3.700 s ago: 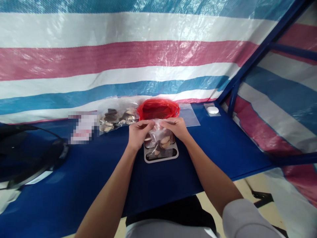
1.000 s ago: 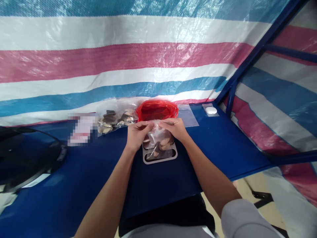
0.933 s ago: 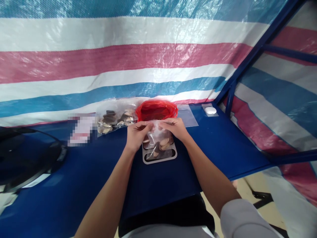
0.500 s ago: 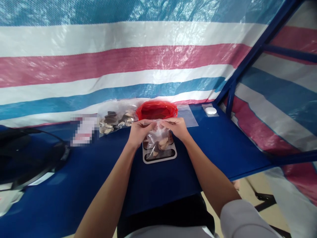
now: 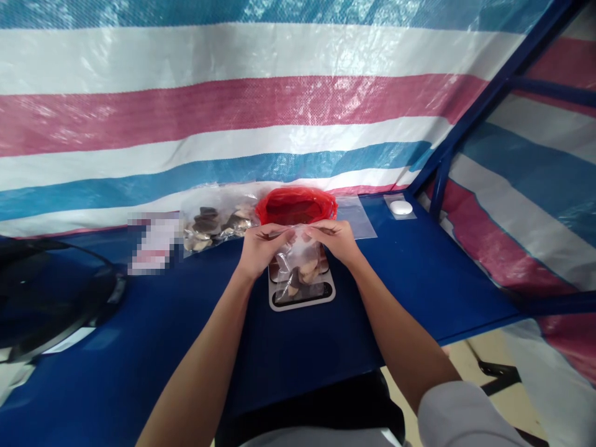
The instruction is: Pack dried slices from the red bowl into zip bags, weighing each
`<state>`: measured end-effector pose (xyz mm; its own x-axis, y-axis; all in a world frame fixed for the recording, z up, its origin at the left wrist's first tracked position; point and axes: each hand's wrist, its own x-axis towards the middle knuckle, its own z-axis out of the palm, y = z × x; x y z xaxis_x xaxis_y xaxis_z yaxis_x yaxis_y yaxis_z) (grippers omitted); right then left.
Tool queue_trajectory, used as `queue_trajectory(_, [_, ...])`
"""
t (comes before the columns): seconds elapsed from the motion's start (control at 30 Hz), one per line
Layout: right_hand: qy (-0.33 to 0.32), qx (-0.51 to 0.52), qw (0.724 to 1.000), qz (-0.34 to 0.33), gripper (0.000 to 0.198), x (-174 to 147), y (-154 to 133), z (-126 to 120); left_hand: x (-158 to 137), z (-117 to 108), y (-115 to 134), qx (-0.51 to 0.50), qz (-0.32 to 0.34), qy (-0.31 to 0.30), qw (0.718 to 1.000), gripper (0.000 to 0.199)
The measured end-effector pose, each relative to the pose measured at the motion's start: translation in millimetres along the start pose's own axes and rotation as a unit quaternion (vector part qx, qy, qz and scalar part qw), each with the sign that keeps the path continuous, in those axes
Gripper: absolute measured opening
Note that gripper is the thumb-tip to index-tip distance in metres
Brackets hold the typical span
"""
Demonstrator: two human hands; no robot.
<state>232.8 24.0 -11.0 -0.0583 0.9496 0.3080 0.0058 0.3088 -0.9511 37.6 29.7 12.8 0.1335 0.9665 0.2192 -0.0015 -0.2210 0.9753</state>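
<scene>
The left hand [image 5: 261, 249] and the right hand [image 5: 336, 241] pinch the top edge of a clear bag [image 5: 298, 253] with their fingers [image 5: 267, 230]. Below the fingers, dark and pale pieces [image 5: 308, 271] sit inside it, over a white-edged scale [image 5: 302, 304]; whether the bag touches it is unclear. Just beyond the fingers, a red bag [image 5: 298, 205] gapes open. To their left lie filled clear bags [image 5: 207, 226]; to their right, a flat clear sheet [image 5: 356, 217] and, well apart, a white case [image 5: 400, 208] on the blue table [image 5: 410, 273].

booth with striped tarp walls [image 5: 233, 108]
</scene>
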Motion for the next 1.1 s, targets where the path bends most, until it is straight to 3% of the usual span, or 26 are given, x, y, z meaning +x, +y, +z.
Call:
queue_trajectory(0.7, [-0.017, -0.011, 1.000, 0.018, 0.029, -1.6, -6.3, -2.7, -1.2, -0.1, -2.7, 0.016, -0.006, -0.018, 1.000, 0.024])
queue_trajectory(0.9, [0.005, -0.043, 0.999, 0.009, 0.031, -0.5, -6.2, -4.1, -0.3, -3.9, -3.4, 0.000, -0.015, 0.007, 1.000, 0.028])
queue_trajectory(1.1, [0.006, -0.003, 1.000, 0.030, 0.032, -0.4, -7.5, 2.7, -3.2, -2.4, -1.4, -0.004, -0.021, 0.032, 0.999, 0.024])
